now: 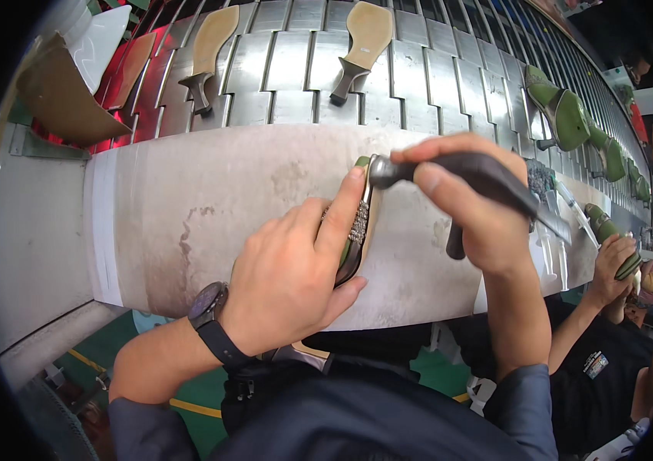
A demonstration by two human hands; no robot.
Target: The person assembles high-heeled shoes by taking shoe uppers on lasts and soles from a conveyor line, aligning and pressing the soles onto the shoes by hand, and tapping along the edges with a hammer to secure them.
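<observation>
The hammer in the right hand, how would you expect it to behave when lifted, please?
The hammer seems heavy for its size, given its thick, metallic-looking head, which also suggests stiffness. Its rounded striking end might make it rock if pushed.

Tan heeled soles point(370, 34) and green shoes point(570, 123) sit on a metal conveyor point(288, 69).

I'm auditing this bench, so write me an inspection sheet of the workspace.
Surface: pale bench top, brown-stained.
Job's things: beaded shoe; hammer-like tool, its rounded end beside the shoe.
Clutter: slender pale items at right, kind unclear.
Hands: left hand holds the shoe; right hand grips the tool.
Cables: nothing seen.
Surroundings: slatted metal conveyor carrying heeled soles and green shoes; at right, a co-worker's hand on another.
</observation>
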